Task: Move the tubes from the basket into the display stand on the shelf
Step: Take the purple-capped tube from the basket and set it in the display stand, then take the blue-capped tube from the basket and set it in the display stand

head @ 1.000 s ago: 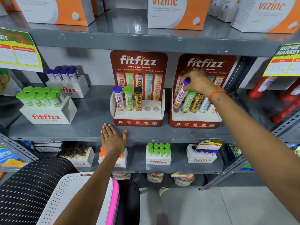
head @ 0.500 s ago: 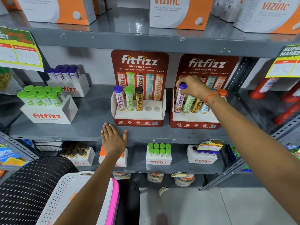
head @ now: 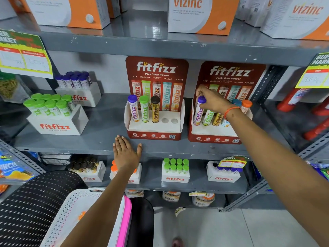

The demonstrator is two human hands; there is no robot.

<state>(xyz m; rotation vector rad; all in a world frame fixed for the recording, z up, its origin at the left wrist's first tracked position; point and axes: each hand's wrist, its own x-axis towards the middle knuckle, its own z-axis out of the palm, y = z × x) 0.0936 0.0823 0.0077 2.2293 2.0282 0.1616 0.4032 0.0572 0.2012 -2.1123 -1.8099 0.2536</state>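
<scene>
Fingers of the right hand [head: 212, 99] pinch the purple-capped tube [head: 199, 111] in the right display stand [head: 213, 134], leftmost of five; the left hand [head: 126, 152] lies flat, released, on the shelf's [head: 71, 141] front edge.

Display stand [head: 156, 72] reads "fitfizz, Pick Your Power" (ACV, MAGNESIO, RELOAD, CHARGE); orange boxes [head: 199, 13] read "vizinc".

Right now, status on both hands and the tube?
Right hand pinching purple-capped tube, leftmost slot, right display stand. Left hand flat on shelf edge, empty. Nothing blocking.
</scene>
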